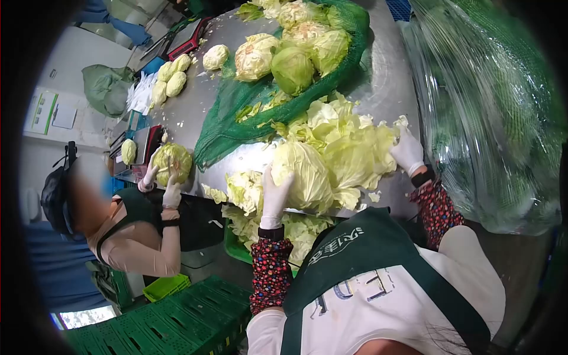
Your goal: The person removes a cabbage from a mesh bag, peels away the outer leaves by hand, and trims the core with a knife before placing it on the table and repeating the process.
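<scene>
My left hand (276, 197), in a white glove, grips the left side of a pale green cabbage head (303, 176) near the table's front edge. My right hand (407, 149), also gloved, has its fingers closed on the outer edge of loose cabbage leaves (361, 148) to the right of that head. More torn leaves (244, 188) lie just left of my left hand. Beyond them, a green mesh bag (222, 130) spreads over the metal table (387, 77), with several whole cabbages (293, 70) on and inside it.
A green crate (236, 245) of leaves stands below the table edge. Plastic-wrapped produce (485, 118) rises at the right. At the left, a co-worker (136, 231) holds another cabbage (173, 163), near scales (148, 145) and trimmed heads (171, 77). Green crates (171, 322) stand lower left.
</scene>
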The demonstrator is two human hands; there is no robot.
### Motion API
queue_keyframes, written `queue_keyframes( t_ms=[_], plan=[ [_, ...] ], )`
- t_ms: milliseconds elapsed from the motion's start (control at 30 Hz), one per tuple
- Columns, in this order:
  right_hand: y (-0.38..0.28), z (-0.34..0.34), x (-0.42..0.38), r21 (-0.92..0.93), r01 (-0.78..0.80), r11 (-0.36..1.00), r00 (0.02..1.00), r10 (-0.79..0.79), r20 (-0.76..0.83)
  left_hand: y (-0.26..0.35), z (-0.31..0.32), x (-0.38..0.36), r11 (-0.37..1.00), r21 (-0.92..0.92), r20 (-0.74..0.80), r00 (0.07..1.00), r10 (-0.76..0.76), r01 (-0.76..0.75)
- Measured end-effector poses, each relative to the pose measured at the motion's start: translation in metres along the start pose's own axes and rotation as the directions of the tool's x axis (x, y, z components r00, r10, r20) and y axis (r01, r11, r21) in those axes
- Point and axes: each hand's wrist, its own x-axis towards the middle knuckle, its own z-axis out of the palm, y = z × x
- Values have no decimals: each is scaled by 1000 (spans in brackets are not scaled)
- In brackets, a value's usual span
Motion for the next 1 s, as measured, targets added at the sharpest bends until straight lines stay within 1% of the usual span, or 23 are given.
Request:
queue_keyframes(
  t_ms=[67, 100, 133, 167, 200, 233, 267, 300, 333, 367, 400, 467, 500, 533, 600, 633, 700, 767, 867, 900, 933, 967, 1000],
  plan=[
    [-38, 1, -17, -26, 277, 960, 933, -276, -231, 2, 8, 7, 965, 263, -100, 994, 52, -24],
    [-71, -13, -33, 155, 219, 963, 976, -219, -23, 11, 16, 7, 962, 271, -87, 995, 50, -24],
    [-104, -23, -49, 316, 123, 941, 963, -189, 190, 26, 26, 5, 913, 409, -144, 988, 58, 6],
    [-122, -10, -62, 398, 231, 888, 930, -321, 177, 36, 33, 5, 845, 533, -204, 976, 80, 42],
    [-131, 6, -73, 474, 335, 814, 880, -450, 152, 30, 34, 10, 844, 535, -199, 976, 85, 36],
    [-132, 23, -81, 475, 336, 813, 881, -450, 148, 18, 32, 16, 902, 431, -180, 981, 66, 18],
    [-133, 39, -87, 407, 370, 835, 867, -468, 172, 17, 31, 17, 948, 320, -163, 985, 50, 5],
    [-133, 52, -90, 340, 405, 849, 851, -486, 198, 16, 30, 16, 947, 321, -170, 984, 51, 6],
    [-130, 57, -88, 347, 408, 844, 847, -492, 200, 25, 30, 11, 976, 214, -147, 989, -10, 42],
    [-124, 59, -83, 324, 468, 822, 821, -540, 184, 29, 29, 8, 991, 106, -117, 991, -69, 81],
    [-120, 60, -79, 301, 522, 798, 796, -583, 166, 29, 26, 8, 990, 116, -121, 990, -70, 84],
    [-117, 60, -75, 330, 459, 825, 823, -535, 192, 29, 23, 9, 996, -5, -7, 995, -95, 95],
    [-115, 58, -71, 342, 405, 848, 843, -491, 219, 30, 23, 8, 996, 0, -5, 996, -92, 92],
    [-116, 60, -68, 369, 428, 825, 873, -483, 68, 36, 26, 4, 995, -5, -6, 995, -97, 97],
    [-116, 59, -59, 331, 404, 852, 894, -445, 54, 36, 29, 0, 995, -8, -5, 995, -99, 99],
    [-117, 57, -54, 296, 376, 878, 913, -406, 46, 31, 28, 0, 997, 22, 7, 998, -70, 70],
    [-112, 69, -34, 352, 392, 850, 917, -389, -83, 29, 23, -7, 997, 61, 23, 999, -40, 39],
    [-107, 73, -7, 269, 247, 931, 969, -239, -61, 30, 17, -18, 974, 200, 148, 986, 77, -106],
    [-90, 72, 19, 257, 165, 952, 986, -159, -43, 35, 11, -40, 982, 165, 192, 980, 59, -91],
    [-87, 74, 19, 261, 171, 950, 985, -167, -37, 35, 10, -45, 987, 140, 209, 977, 52, -82],
    [-90, 59, 12, 280, 203, 938, 979, -197, -51, 32, 11, -46, 996, 71, 191, 981, 46, -60],
    [-94, 44, 3, 299, 236, 925, 972, -227, -64, 28, 10, -46, 996, 70, 176, 984, 41, -54],
    [-102, 29, -12, 402, 338, 851, 938, -341, -66, 25, 10, -45, 992, 105, 179, 982, 56, -76]
  ],
)
